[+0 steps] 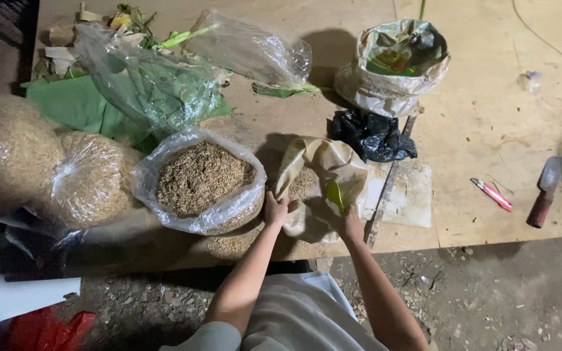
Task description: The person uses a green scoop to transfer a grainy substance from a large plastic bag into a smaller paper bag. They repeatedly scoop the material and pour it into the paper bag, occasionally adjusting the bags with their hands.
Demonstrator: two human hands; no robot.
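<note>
Head view: both hands work at a crumpled tan bag lying near the front edge of a wooden board. The left hand grips the bag's left rim, fingers curled over it; their tips are hidden in the folds. The right hand holds the bag's lower right side, mostly covered by the plastic, so only its back and wrist show. A green leaf scrap sits in the bag's mouth, and some brown shredded stuff shows inside, hard to make out.

Just left of the left hand, touching or nearly touching it, stands an open clear bag full of brown shredded material. Farther left lie two tied clear sacks of similar filling, the outer one cut off by the frame edge. Behind them a clear bag of green leaves rests on more leaves; its contents blur behind the glare.

Behind the tan bag lies a black bag, and beyond it a rolled-down bag whose contents are unclear. To the right, well apart, lie a red cutter and a knife with a reddish handle. A green object at the right edge is cut off. The person's body is only partly seen at the bottom.
</note>
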